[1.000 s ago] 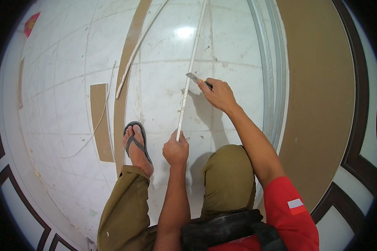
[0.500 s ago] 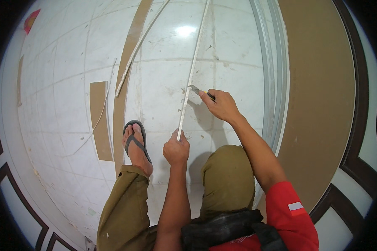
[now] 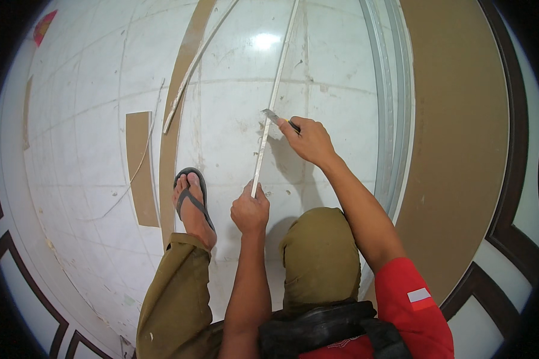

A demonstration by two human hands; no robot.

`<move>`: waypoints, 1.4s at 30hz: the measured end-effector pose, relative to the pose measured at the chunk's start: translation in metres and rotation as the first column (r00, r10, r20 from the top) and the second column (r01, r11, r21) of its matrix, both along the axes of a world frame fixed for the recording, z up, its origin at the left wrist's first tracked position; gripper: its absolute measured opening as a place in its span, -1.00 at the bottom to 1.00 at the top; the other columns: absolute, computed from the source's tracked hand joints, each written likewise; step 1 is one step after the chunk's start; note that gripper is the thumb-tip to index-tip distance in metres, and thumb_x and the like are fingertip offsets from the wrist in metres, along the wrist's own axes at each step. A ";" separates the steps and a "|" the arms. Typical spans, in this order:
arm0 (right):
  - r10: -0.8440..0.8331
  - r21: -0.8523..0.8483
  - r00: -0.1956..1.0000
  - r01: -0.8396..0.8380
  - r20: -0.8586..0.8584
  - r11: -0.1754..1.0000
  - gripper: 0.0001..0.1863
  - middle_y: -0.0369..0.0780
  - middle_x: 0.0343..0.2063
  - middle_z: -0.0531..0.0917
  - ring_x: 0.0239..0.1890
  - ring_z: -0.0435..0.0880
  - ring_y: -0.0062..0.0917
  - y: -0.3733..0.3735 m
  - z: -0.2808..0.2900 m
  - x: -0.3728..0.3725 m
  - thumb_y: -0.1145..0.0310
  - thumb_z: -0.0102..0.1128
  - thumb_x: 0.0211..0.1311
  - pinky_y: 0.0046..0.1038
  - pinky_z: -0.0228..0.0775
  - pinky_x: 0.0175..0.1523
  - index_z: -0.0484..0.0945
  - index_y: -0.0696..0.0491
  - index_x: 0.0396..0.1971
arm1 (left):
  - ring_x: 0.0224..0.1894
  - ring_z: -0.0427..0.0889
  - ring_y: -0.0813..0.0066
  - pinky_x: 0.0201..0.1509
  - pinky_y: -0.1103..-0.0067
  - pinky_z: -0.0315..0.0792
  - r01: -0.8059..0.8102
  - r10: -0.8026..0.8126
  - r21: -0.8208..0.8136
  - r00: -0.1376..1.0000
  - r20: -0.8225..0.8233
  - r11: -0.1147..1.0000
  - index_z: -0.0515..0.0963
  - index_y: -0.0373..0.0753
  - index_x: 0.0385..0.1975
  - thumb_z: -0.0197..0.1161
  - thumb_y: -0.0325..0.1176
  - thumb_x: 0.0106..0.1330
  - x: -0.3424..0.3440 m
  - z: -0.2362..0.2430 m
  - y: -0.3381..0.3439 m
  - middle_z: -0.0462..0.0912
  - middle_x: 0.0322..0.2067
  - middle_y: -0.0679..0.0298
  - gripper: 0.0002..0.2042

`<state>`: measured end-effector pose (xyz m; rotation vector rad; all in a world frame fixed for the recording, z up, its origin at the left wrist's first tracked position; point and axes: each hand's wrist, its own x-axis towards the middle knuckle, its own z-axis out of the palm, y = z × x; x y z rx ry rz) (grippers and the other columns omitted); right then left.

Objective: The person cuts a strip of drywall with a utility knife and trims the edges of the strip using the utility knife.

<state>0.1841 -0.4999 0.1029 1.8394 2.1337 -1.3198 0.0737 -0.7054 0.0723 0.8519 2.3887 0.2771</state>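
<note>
My left hand [image 3: 250, 208] is closed round the lower end of a long, narrow white strip [image 3: 261, 151], which runs away from me over the tiled floor. My right hand [image 3: 305, 139] grips a utility knife [image 3: 268, 113] with a dark, yellow-trimmed handle; its broad blade lies across the strip, above my left hand. Small flakes show on the tiles beside the strip.
Brown board pieces [image 3: 139, 167] and a second white strip [image 3: 191, 73] lie leftward, with a thin cord. My sandalled foot [image 3: 191, 206] is beside them. Metal channels [image 3: 386, 102] and a large brown board [image 3: 452, 131] run along the right. A red object [image 3: 44, 27] sits top left.
My right hand and knife moved toward me along the strip, then back away and slightly left. My left hand stays on the strip, shifting only slightly.
</note>
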 end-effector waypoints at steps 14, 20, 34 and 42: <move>0.006 0.000 1.000 -0.006 0.002 1.000 -0.36 0.07 -0.55 0.68 -0.43 0.66 0.06 -0.011 0.003 0.004 -0.17 0.11 0.51 -0.05 0.48 -0.26 0.69 0.18 -0.43 | -0.40 0.76 -0.19 -0.20 0.07 0.64 -0.011 0.011 0.008 1.000 0.015 1.000 0.79 -0.07 0.04 0.29 -0.09 0.43 -0.003 -0.002 -0.002 0.75 -0.50 -0.07 -0.67; 0.001 -0.018 1.000 -0.002 -0.019 1.000 -0.36 0.06 -0.55 0.68 -0.44 0.65 0.04 -0.009 -0.003 0.008 -0.17 0.11 0.51 -0.05 0.46 -0.27 0.69 0.18 -0.43 | -0.38 0.76 -0.21 -0.20 0.05 0.63 -0.002 0.002 -0.013 1.000 0.027 1.000 0.77 -0.06 0.07 0.29 -0.10 0.43 0.000 0.000 0.000 0.75 -0.48 -0.07 -0.68; -0.010 -0.028 1.000 0.009 -0.029 1.000 -0.36 0.05 -0.58 0.65 -0.47 0.63 0.02 -0.013 0.003 -0.004 -0.16 0.13 0.50 -0.07 0.44 -0.29 0.67 0.19 -0.46 | -0.38 0.76 -0.19 -0.19 0.05 0.62 0.006 -0.006 -0.002 1.000 0.028 1.000 0.77 -0.05 0.06 0.26 -0.11 0.45 -0.004 0.000 -0.001 0.75 -0.49 -0.04 -0.69; 0.050 -0.083 0.999 -0.050 -0.003 0.995 -0.37 0.07 -0.55 0.67 -0.45 0.66 0.04 -0.019 0.006 0.006 -0.15 0.13 0.51 -0.05 0.46 -0.28 0.69 0.18 -0.44 | -0.41 0.75 -0.18 -0.23 0.07 0.63 0.001 -0.001 0.002 1.000 0.001 1.000 0.77 0.00 0.08 0.29 -0.12 0.43 -0.003 -0.001 -0.005 0.73 -0.52 -0.04 -0.69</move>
